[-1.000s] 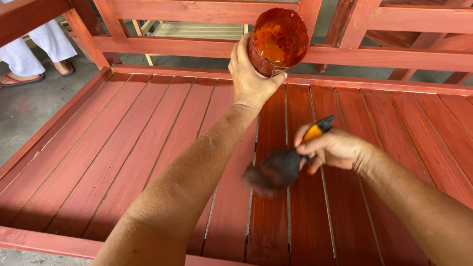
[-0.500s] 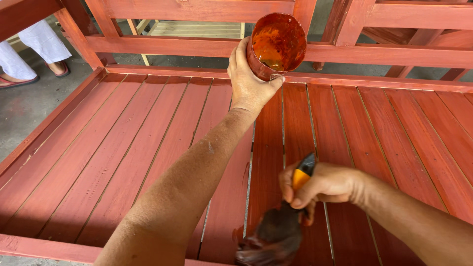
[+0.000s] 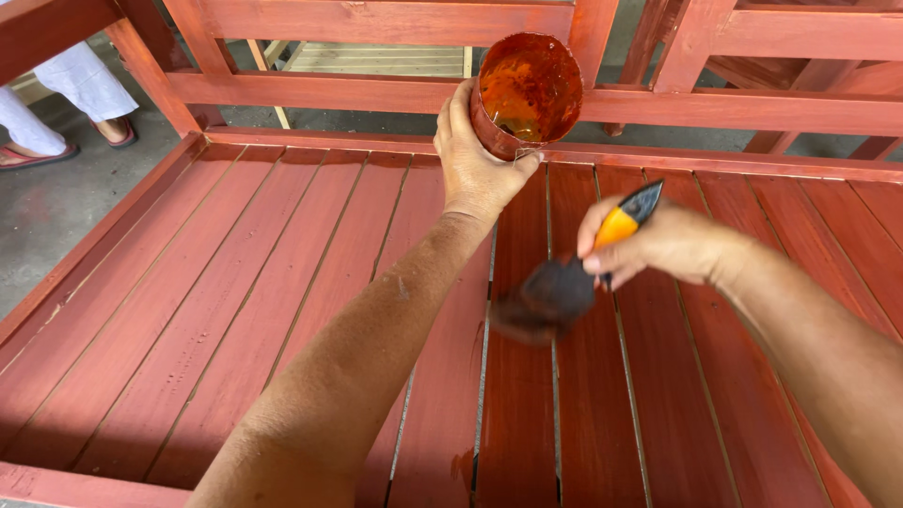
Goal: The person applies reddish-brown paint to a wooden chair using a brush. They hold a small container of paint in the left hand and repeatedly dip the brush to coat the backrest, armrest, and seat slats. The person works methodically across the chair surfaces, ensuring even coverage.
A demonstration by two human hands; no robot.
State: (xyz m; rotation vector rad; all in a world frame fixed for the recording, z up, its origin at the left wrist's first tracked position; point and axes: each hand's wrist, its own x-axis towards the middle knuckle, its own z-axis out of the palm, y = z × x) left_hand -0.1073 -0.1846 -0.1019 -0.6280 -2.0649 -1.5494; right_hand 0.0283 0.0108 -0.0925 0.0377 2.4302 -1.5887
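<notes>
From the head camera, looking down, the right hand (image 3: 658, 246) was closed around the orange-and-black handle of a paintbrush (image 3: 576, 273), and the brush's long axis ran on a slant, handle end up and to the right, dark bristle head down and to the left, blurred over the red slats of the wooden bench seat (image 3: 282, 273). The bristles sat at or just above a slat near the middle of the seat; whether they touched the wood could not be told. The left hand (image 3: 475, 169) was wrapped around the side of a tin of orange-red stain (image 3: 529, 89), tilted so its mouth faced the camera, held above the far edge of the seat just before the back rail (image 3: 376, 21). The tin lay up and to the left of the brush head, apart from it, so the right hand was the nearer one to the slats. At the far left, a person's feet in sandals (image 3: 118, 132) stood on the concrete floor (image 3: 47, 216).
</notes>
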